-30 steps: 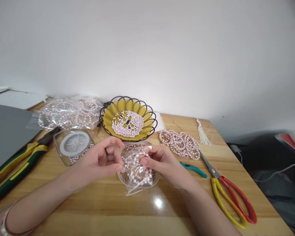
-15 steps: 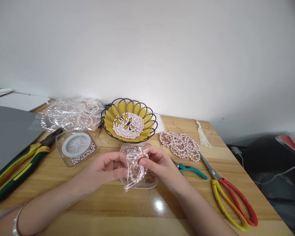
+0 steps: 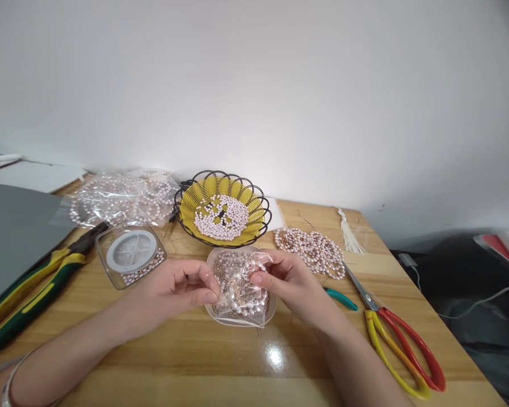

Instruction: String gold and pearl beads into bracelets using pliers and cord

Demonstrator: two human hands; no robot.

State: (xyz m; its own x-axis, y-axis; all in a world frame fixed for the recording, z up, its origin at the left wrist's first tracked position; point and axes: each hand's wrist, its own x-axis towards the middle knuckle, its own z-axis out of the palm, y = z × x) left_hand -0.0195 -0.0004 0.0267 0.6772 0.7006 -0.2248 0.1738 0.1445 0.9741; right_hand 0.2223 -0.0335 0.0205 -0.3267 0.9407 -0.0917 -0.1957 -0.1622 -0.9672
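Observation:
A clear plastic bag [image 3: 241,291] with pearl bead strands inside is held up between my hands. My left hand [image 3: 189,288] pinches the bag's left edge between thumb and fingers. On the other side, my right hand [image 3: 287,282] grips the upper right part with the thumb on top. Under the bag sits a pale, shallow container [image 3: 232,324]; the bag covers most of its contents. A yellow basket with a black wire rim [image 3: 189,220] stands just beyond, with loose pale beads [image 3: 227,223] in it.
Left lie green-yellow pliers [image 3: 53,288], a clear box [image 3: 110,270] with a white spool [image 3: 131,250], and a bag of bead strands [image 3: 121,198]. Right are pink bead strands [image 3: 311,251], a teal-handled tool [image 3: 343,298], scissors [image 3: 401,339] and a white tassel [image 3: 348,232].
The bag has been spread wider and turned flatter to view, showing more of its strands. My right hand has shifted slightly right and now hides more of the teal-handled tool.

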